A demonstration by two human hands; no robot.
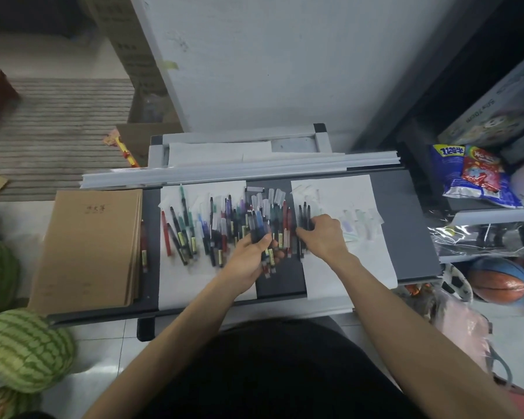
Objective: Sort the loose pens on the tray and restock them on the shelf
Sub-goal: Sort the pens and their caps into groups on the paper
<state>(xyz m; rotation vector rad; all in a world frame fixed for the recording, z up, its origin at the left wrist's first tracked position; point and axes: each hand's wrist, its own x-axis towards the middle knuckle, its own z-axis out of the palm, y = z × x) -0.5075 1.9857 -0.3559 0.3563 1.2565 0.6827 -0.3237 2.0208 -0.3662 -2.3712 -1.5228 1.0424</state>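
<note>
Left hand grips a crowded pen bundle, right hand seemingly pinches dark pens mid-frame; overfilled, the bundle could spill.

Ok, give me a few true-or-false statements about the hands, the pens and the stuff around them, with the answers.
1. The left hand grips a bundle of pens. True.
2. The brown notebooks lie right of the loose pens. False: they lie to their left.
3. Watermelons sit on the floor at the left. True.
4. The right hand is empty, up in the air. False: its fingers curl round dark pens on the right-side white sheet.
</note>
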